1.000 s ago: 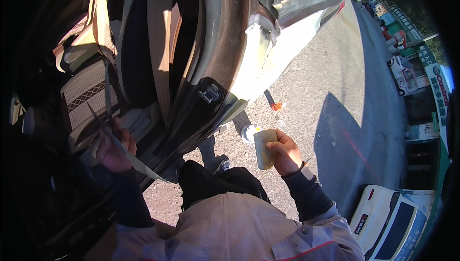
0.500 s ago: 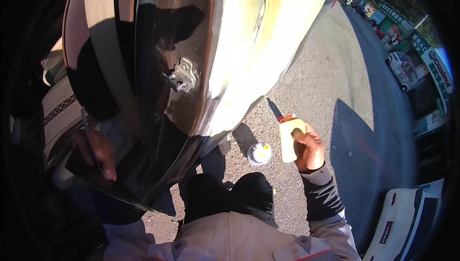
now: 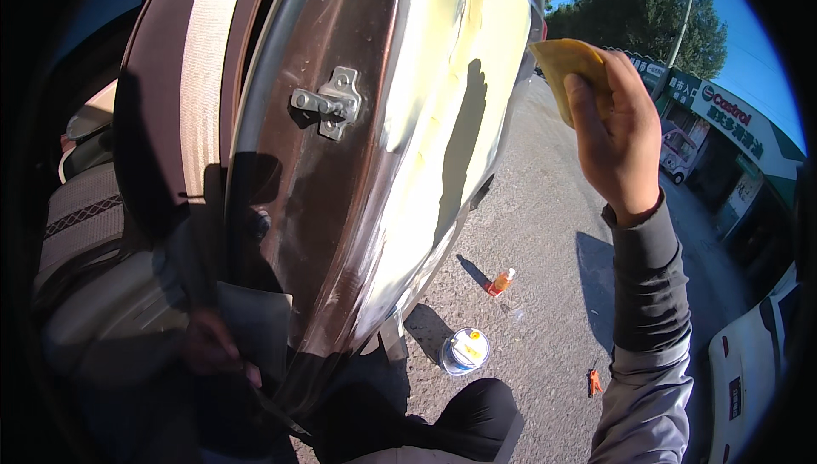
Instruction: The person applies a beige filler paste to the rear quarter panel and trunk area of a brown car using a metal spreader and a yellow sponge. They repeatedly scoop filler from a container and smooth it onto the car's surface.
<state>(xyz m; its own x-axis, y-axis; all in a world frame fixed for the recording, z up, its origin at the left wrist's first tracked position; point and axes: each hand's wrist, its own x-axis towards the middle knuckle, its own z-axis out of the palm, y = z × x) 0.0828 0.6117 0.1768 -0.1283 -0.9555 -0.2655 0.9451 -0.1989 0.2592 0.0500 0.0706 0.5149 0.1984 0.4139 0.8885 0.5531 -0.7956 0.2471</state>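
Raised at the right, my right hand point(image 3: 625, 136) pinches a flexible yellow putty spreader point(image 3: 579, 72) between thumb and fingers. It is held in the air beside the car body panel point(image 3: 447, 132), which is coated in smooth cream filler. A hand-shaped shadow falls across that coating. Deep in shade at the lower left, my left hand point(image 3: 213, 345) is closed on a thin flat plate point(image 3: 264, 315) beside the open door frame. Its fingers are partly lost in the dark. A metal door striker point(image 3: 334, 102) is fixed to the brown door pillar.
A white-and-blue tin point(image 3: 464, 353) stands on the ground by my knees, with a small orange bottle point(image 3: 500, 283) farther off. An orange clip-like tool point(image 3: 594, 383) lies at the right. Beyond are a parked white car point(image 3: 757, 370) and shopfronts. A car seat point(image 3: 85, 217) shows at left.
My right hand has risen, moving up and right with the spreader. The left hand has lowered slightly, and its plate now shows its face. My view has tilted up, revealing the orange bottle.
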